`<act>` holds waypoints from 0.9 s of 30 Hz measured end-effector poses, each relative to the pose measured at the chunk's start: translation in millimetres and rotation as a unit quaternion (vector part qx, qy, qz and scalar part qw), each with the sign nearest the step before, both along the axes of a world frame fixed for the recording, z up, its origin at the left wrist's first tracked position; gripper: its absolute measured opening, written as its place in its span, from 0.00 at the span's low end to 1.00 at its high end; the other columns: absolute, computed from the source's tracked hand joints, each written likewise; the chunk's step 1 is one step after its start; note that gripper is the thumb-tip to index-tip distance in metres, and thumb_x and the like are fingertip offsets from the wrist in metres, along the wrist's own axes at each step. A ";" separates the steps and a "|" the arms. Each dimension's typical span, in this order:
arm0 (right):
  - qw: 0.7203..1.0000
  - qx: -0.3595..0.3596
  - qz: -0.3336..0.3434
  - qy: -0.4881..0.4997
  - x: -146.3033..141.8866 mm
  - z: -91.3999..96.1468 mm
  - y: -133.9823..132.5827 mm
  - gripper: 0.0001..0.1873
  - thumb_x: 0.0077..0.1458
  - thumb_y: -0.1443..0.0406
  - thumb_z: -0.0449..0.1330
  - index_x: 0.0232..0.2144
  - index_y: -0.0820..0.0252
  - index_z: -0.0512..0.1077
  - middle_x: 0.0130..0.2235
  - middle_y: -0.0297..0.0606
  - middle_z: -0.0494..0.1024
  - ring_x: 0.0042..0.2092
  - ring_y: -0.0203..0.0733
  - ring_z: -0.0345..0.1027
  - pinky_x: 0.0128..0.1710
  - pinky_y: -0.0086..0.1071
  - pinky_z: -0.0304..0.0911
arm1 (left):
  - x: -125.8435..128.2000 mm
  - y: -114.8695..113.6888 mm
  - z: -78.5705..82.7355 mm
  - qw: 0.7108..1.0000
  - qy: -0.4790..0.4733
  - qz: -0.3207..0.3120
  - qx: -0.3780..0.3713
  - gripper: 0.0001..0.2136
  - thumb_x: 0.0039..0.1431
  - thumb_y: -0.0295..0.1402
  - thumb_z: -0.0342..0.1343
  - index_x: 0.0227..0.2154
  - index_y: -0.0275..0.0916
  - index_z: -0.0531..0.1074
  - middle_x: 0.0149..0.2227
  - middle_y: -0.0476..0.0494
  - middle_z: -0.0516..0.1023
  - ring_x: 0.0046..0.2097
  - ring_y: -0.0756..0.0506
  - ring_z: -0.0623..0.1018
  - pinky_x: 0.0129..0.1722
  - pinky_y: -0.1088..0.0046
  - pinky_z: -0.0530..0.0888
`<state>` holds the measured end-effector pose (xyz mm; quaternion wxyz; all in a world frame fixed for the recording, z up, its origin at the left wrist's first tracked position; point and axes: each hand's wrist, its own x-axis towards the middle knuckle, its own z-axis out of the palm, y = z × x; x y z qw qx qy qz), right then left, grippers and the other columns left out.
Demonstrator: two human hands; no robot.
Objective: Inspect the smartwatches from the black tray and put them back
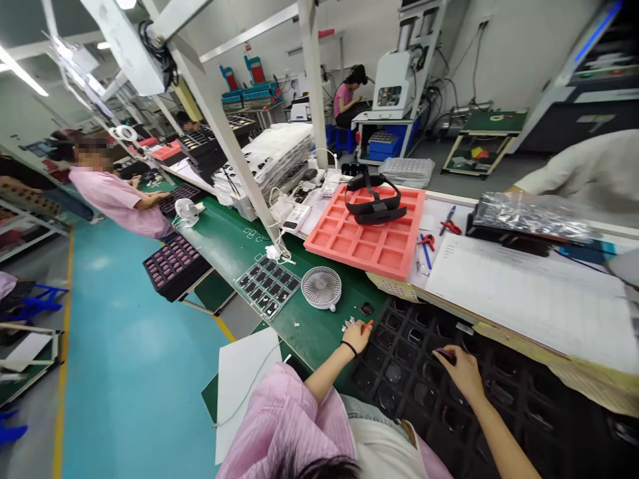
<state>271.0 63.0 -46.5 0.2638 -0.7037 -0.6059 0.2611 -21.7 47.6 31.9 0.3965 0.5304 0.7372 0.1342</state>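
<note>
My left hand (356,336), a dark band at its wrist, is closed around a slim orange tool (367,326) over the green bench top; the tool's exact kind is too small to make out. Small white pieces (349,322) lie by its fingers. My right hand (462,372) pinches a small dark, flat part (445,355) above a black compartment tray (405,346). Many of the tray's pockets hold dark, glossy rounded-square parts. A similar small dark piece (367,308) lies on the bench just beyond my left hand.
A white round fan (321,288) stands left of my hands, beside a clear tray of black parts (268,285). Behind, a pink foam tray (362,233) carries a black head strap (375,199). Paper sheets (529,293) lie on the shelf at right. Co-workers sit or stand farther off.
</note>
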 end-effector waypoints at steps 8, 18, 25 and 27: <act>0.881 -0.044 -0.144 0.449 -28.8 76.1 -8.6 0.28 0.26 0.49 0.71 0.29 0.59 0.73 0.30 0.37 0.77 0.34 0.43 0.69 0.35 0.37 0.64 | 43.5 4.7 29.2 0.986 -0.113 -0.117 0.036 0.12 0.65 0.35 0.44 0.41 0.37 0.70 0.24 0.52 0.69 0.27 0.51 0.70 0.31 0.77 0.66; 0.755 -0.041 -0.084 0.649 -82.0 134.7 -9.3 0.17 0.44 0.52 0.68 0.30 0.56 0.70 0.19 0.25 0.67 0.16 0.30 0.56 0.12 0.26 0.56 | 81.0 3.0 67.9 0.917 -0.358 -0.175 0.012 0.24 0.58 0.54 0.46 0.26 0.36 0.69 0.14 0.58 0.58 0.16 0.56 0.57 0.18 0.79 0.54; 0.725 -0.051 -0.065 0.684 -83.3 144.6 -11.2 0.15 0.47 0.56 0.68 0.25 0.57 0.66 0.16 0.24 0.67 0.13 0.28 0.56 0.11 0.23 0.55 | 76.0 6.5 72.5 0.920 -0.348 -0.177 0.032 0.25 0.56 0.55 0.48 0.22 0.36 0.68 0.14 0.56 0.61 0.16 0.56 0.58 0.18 0.79 0.54; 0.714 -0.065 -0.056 0.695 -85.4 143.2 -11.2 0.15 0.48 0.56 0.67 0.25 0.57 0.66 0.15 0.22 0.65 0.11 0.26 0.50 0.10 0.21 0.50 | 74.7 7.3 76.3 0.919 -0.349 -0.184 0.017 0.25 0.56 0.55 0.48 0.22 0.36 0.68 0.13 0.56 0.60 0.16 0.56 0.57 0.18 0.79 0.54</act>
